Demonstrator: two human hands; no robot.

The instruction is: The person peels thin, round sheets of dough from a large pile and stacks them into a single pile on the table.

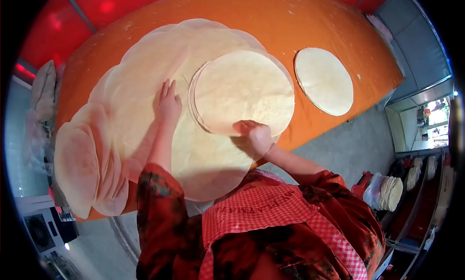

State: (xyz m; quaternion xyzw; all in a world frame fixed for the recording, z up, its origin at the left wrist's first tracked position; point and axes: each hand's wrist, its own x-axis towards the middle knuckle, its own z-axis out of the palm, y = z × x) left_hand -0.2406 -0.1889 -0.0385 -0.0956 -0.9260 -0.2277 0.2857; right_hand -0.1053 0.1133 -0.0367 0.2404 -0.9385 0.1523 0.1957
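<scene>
Thin round sheets of flatbread (pixel 145 62) overlap in a wide layer across the table. On them lies a neat stack of smaller round flatbreads (pixel 244 88). My left hand (pixel 169 105) rests on the wide layer, left of the stack, with its fingers stretched out and nothing held. At the stack's near edge is my right hand (pixel 258 136), its fingers curled down against the top flatbread. Whatever may be between those fingertips is hidden. Farther right, another round flatbread stack (pixel 324 81) lies apart on the orange cloth.
An orange cloth (pixel 271 16) covers the table. At its left end, several folded or overlapping flatbreads (pixel 77 166) reach the edge. A bagged stack of rounds (pixel 387 193) stands at the lower right, near shelving. Grey floor (pixel 334 130) shows beyond the table's right edge.
</scene>
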